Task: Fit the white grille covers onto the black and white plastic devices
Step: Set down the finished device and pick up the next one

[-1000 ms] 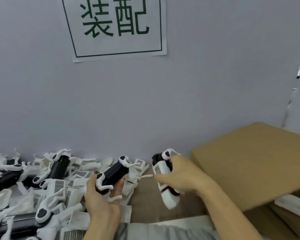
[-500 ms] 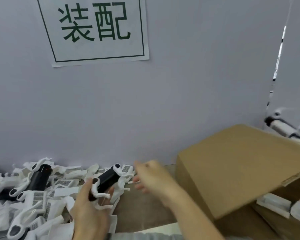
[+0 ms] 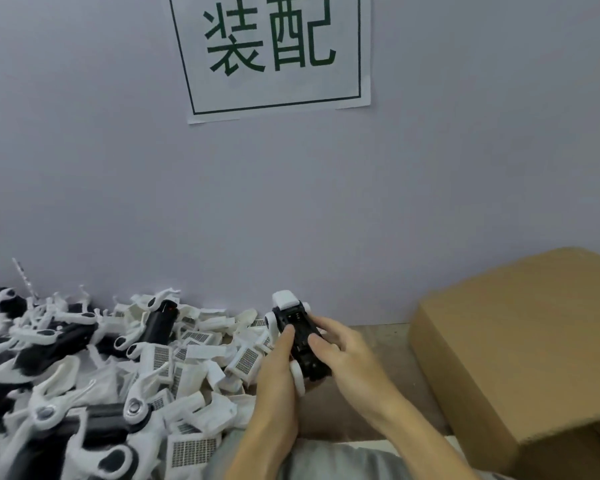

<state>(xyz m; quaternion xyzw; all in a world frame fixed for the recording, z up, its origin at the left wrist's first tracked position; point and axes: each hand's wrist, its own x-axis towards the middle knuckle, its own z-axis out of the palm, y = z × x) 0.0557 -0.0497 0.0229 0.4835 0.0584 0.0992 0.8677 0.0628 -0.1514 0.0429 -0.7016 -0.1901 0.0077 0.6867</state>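
Note:
A black and white plastic device (image 3: 297,336) is held upright between both hands above the table, its open black side facing me and a white cap at its top. My left hand (image 3: 277,372) grips its left side, thumb on the black body. My right hand (image 3: 340,351) grips its right side, thumb across the body. White grille covers (image 3: 246,360) lie loose just left of the hands. More devices (image 3: 160,323) lie in the heap at the left.
A heap of devices and white parts (image 3: 84,375) fills the left of the brown table (image 3: 385,344). A cardboard box flap (image 3: 520,341) rises at the right. A grey wall with a paper sign (image 3: 274,50) stands behind.
My right hand dropped the device it held a second ago out of view, came back empty, and now holds the left hand's device with it. The device has turned upright. The camera swung left.

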